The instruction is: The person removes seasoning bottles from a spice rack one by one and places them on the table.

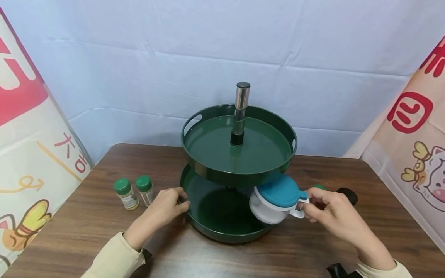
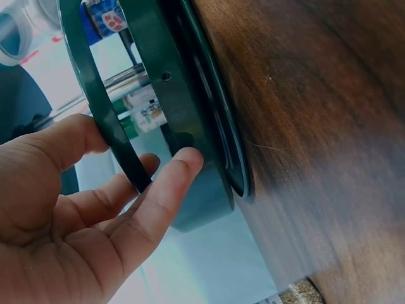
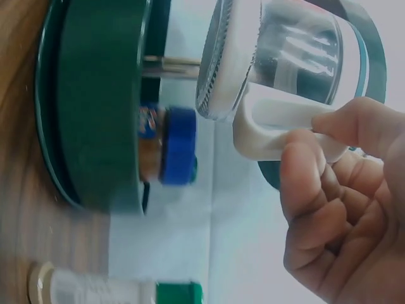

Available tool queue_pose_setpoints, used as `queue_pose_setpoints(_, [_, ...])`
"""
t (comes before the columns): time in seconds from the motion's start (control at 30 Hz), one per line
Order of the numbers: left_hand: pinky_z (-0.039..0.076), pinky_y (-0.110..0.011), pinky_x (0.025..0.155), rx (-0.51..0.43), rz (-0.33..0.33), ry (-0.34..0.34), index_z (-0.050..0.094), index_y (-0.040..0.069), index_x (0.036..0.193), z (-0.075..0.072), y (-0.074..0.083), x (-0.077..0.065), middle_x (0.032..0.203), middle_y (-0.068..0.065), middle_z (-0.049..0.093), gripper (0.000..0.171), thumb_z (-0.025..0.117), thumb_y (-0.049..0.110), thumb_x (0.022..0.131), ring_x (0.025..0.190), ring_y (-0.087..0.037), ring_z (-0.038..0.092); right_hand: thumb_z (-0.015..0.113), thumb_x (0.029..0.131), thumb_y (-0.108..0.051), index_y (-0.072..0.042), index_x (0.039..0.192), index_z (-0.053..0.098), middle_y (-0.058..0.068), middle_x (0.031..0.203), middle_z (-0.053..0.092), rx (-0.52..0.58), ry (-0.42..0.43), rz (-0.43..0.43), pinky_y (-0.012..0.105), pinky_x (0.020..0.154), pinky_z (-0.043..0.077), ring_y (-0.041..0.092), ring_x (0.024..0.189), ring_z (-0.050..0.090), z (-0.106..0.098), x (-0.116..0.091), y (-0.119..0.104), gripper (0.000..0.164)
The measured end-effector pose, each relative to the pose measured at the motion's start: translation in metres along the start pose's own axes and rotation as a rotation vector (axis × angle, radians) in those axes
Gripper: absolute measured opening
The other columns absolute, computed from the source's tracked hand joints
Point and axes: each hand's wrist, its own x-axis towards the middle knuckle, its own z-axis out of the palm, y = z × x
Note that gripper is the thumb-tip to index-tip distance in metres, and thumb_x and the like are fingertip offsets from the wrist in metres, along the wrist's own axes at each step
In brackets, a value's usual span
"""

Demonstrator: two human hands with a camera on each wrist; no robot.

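A two-tier dark green tray stand point(image 1: 240, 170) with a metal post stands on the table. My left hand point(image 1: 167, 206) grips the lower tray's rim point(image 2: 104, 95) at its handle cutout, fingers round the strip. On the right, a clear jar point(image 1: 265, 208) with a blue lid point(image 1: 279, 191) and a white handle point(image 3: 256, 142) hangs tilted between the two tiers. My right hand point(image 1: 335, 214) pinches that handle between thumb and fingers. Inside the lower tray, a blue-capped jar point(image 3: 180, 145) shows in the right wrist view; the upper tray hides it from the head view.
Two green-capped shakers point(image 1: 126, 195) stand left of the stand. Behind my right hand, a green cap point(image 1: 319, 187) and a black cap point(image 1: 347, 195) are partly hidden. Pale blue cloth point(image 1: 139, 77) hangs behind the wooden table point(image 1: 114, 243), with printed cloths at both sides.
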Motion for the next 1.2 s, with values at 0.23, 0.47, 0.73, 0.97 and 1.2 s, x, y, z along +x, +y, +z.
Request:
queue_pose_setpoints(0.23, [0.041, -0.029, 0.053, -0.006, -0.004, -0.008, 0.065, 0.008, 0.088, 0.000, 0.001, 0.000, 0.063, 0.006, 0.051, 0.006, 0.066, 0.013, 0.084, 0.055, -0.009, 0.046, 0.064, 0.079, 0.007, -0.017, 0.078, 0.061, -0.011, 0.058, 0.053, -0.056, 0.073, 0.148, 0.019, 0.046, 0.038, 0.007, 0.050, 0.050, -0.021, -0.013, 0.006, 0.024])
queue_pose_setpoints(0.47, [0.041, -0.029, 0.053, -0.010, -0.004, -0.011, 0.065, 0.009, 0.088, 0.000, 0.001, -0.001, 0.064, 0.006, 0.051, 0.005, 0.066, 0.013, 0.085, 0.055, -0.008, 0.046, 0.067, 0.082, -0.001, -0.014, 0.078, 0.063, -0.008, 0.058, 0.058, -0.140, 0.160, 0.253, 0.019, 0.047, 0.043, 0.007, 0.050, 0.056, -0.036, -0.018, 0.007, 0.014])
queue_pose_setpoints(0.73, [0.041, -0.029, 0.053, -0.006, 0.006, 0.001, 0.065, 0.010, 0.086, 0.000, -0.001, 0.000, 0.062, 0.006, 0.050, 0.004, 0.066, 0.013, 0.084, 0.055, -0.009, 0.045, 0.066, 0.086, -0.010, -0.009, 0.077, 0.060, -0.008, 0.055, 0.056, -0.193, 0.280, 0.364, 0.016, 0.048, 0.038, 0.004, 0.049, 0.054, -0.043, -0.021, 0.012, 0.011])
queue_pose_setpoints(0.97, [0.042, -0.029, 0.054, -0.002, 0.008, 0.009, 0.065, 0.009, 0.087, 0.000, -0.002, 0.002, 0.063, 0.006, 0.051, 0.004, 0.065, 0.012, 0.084, 0.056, -0.008, 0.046, 0.065, 0.087, -0.011, -0.008, 0.071, 0.056, -0.019, 0.053, 0.056, -0.249, 0.391, 0.422, 0.015, 0.047, 0.035, -0.010, 0.050, 0.051, -0.052, -0.024, 0.017, 0.018])
queue_pose_setpoints(1.2, [0.042, -0.029, 0.055, -0.004, 0.010, 0.012, 0.065, 0.009, 0.087, 0.000, -0.002, 0.002, 0.065, 0.006, 0.052, 0.004, 0.064, 0.011, 0.084, 0.058, -0.009, 0.046, 0.066, 0.085, -0.007, -0.001, 0.075, 0.059, -0.031, 0.051, 0.048, -0.318, 0.490, 0.476, 0.014, 0.047, 0.031, -0.020, 0.051, 0.043, -0.059, -0.030, 0.024, 0.014])
